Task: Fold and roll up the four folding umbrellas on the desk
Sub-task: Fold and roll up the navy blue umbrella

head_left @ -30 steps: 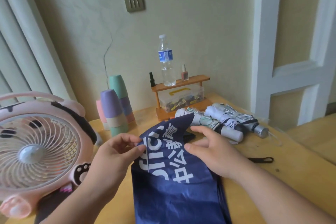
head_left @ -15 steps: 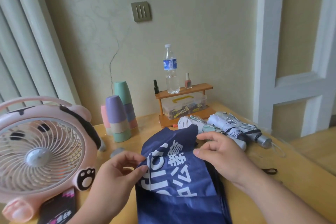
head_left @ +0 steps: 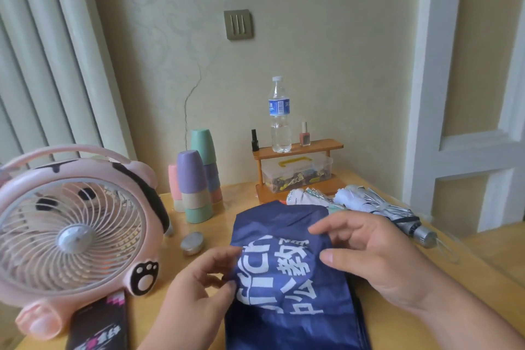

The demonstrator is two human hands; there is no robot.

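Observation:
A navy blue umbrella (head_left: 284, 307) with white lettering lies flat on the wooden desk (head_left: 443, 278), its canopy spread toward me. My left hand (head_left: 199, 290) pinches the canopy's left edge between thumb and fingers. My right hand (head_left: 377, 261) rests on the canopy's right side with relaxed fingers, the thumb pressing the fabric. Behind the blue one lie two rolled pale umbrellas: a white patterned one (head_left: 305, 197) and a white one with a silver handle (head_left: 380, 207).
A pink desk fan (head_left: 71, 236) stands at the left, a dark phone (head_left: 99, 324) in front of it. Stacked pastel cups (head_left: 199, 182), a small round tin (head_left: 191, 243), and a wooden rack (head_left: 298, 156) with a water bottle (head_left: 279, 116) stand at the back.
The view has tilted and come closer. My left hand has slid down the canopy's left edge, and my right hand has shifted right with its fingers spread wider over the fabric.

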